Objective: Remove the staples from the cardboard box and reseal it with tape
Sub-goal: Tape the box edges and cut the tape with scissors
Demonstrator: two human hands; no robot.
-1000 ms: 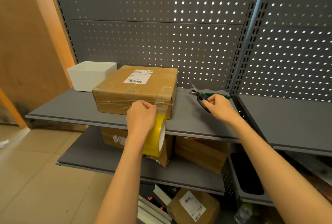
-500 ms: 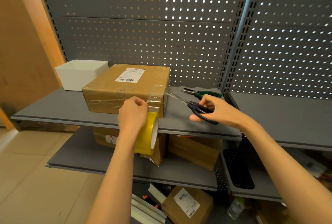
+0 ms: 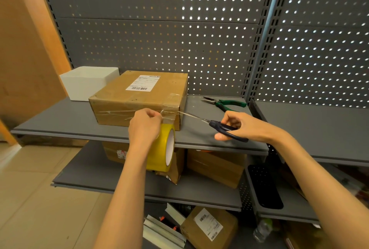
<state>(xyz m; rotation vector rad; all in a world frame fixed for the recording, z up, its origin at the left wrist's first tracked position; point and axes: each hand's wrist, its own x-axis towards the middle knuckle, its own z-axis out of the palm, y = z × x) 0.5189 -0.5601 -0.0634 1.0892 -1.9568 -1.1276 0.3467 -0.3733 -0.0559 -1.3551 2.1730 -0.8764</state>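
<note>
A brown cardboard box [image 3: 139, 97] with a white shipping label sits on the grey upper shelf [image 3: 60, 121]. Clear tape runs over its top right part and down the front face. My left hand [image 3: 144, 125] holds a yellow tape roll [image 3: 162, 147] in front of the box's lower right corner and pinches the stretched tape. My right hand [image 3: 241, 127] grips dark-handled scissors [image 3: 215, 124], whose blades point left and reach the box's front right corner by the tape.
Green-handled pliers [image 3: 223, 103] lie on the shelf behind my right hand. A white open bin [image 3: 87, 83] stands left of the box. Perforated grey panels back the shelves. More cardboard boxes [image 3: 215, 167] sit on the lower shelf and floor.
My right hand lifted the scissors off the shelf beside the pliers and brought them left, so the blades now reach the tape at the box corner. My left hand stayed on the roll.
</note>
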